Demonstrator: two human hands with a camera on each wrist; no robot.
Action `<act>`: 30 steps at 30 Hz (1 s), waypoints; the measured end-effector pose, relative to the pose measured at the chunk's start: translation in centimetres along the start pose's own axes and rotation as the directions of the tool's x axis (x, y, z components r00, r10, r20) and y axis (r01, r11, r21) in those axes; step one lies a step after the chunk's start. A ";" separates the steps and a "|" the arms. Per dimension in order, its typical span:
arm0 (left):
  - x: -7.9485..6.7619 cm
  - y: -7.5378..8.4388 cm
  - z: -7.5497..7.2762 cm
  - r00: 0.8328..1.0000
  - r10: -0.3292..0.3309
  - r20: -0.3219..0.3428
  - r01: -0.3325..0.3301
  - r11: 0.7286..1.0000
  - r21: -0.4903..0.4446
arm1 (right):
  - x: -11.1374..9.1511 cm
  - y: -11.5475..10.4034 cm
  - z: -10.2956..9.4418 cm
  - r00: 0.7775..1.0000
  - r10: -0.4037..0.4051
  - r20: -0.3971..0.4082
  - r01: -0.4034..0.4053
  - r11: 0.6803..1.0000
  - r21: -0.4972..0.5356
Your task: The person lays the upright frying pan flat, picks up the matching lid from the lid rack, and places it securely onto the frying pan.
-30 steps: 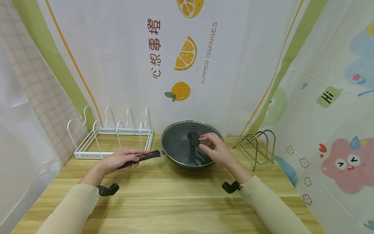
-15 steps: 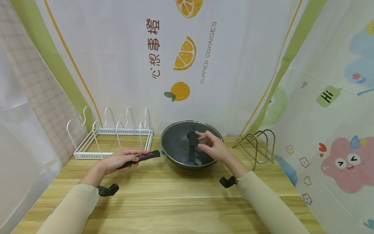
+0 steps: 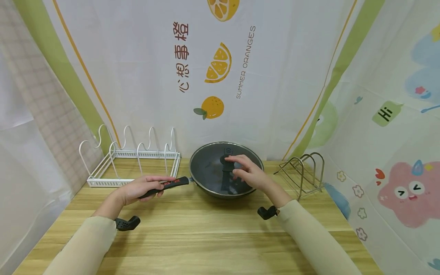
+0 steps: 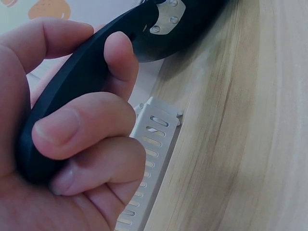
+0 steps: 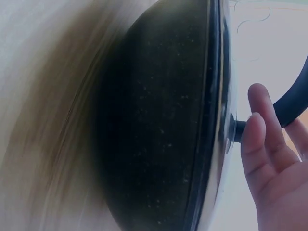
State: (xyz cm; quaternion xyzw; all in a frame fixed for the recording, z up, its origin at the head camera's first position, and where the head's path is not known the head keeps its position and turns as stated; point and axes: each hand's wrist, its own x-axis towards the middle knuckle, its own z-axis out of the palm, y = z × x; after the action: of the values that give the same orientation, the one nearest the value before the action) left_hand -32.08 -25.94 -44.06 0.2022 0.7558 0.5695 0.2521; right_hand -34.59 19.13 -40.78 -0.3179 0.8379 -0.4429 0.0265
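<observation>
A dark wok [image 5: 149, 120] stands on the wooden table, covered by a glass lid [image 3: 206, 168] with a metal rim. My left hand [image 3: 146, 188] grips the wok's black handle [image 4: 72, 72], fingers curled beneath it, index finger lying along the top. Over the lid is my right hand [image 3: 252, 173], fingers spread and loosely bent at the black lid handle [image 5: 293, 96]. In the right wrist view, thumb and fingers sit on either side of that handle without closing round it. In the head view the fingers cover part of the lid handle.
To the left of the wok is a white wire rack [image 3: 111, 180] with tall curved dividers. A smaller metal rack [image 3: 302, 175] stands at the right. Behind hangs a white cloth [image 3: 144, 114] printed with oranges.
My right hand has moved slightly left and further over the lid handle, its fingers now reaching across it. The left hand and the wok have stayed in place.
</observation>
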 end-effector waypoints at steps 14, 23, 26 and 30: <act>0.1 -0.2 -0.2 1.000 0.018 0.006 -0.018 1.000 0.026 | 0.0 -0.7 -0.5 0.994 -0.005 0.110 -0.004 0.996 0.087; 0.1 -0.2 -0.1 1.000 0.015 -0.001 -0.015 1.000 0.024 | 0.2 -0.8 0.1 0.997 0.011 0.083 -0.017 0.997 0.075; 0.0 -0.2 0.0 1.000 0.014 -0.004 -0.014 1.000 0.021 | 0.2 -0.9 0.3 0.997 0.015 0.076 -0.021 0.997 0.071; 0.0 -0.2 0.0 1.000 0.015 -0.005 -0.015 1.000 0.022 | 0.3 -0.9 0.5 0.998 0.009 0.068 -0.013 0.998 0.062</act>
State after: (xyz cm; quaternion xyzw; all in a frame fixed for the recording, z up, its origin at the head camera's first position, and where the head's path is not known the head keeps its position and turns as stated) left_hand -32.11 -26.01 -44.22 0.2092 0.7611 0.5636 0.2435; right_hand -34.22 18.26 -40.30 -0.3270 0.8240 -0.4577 0.0673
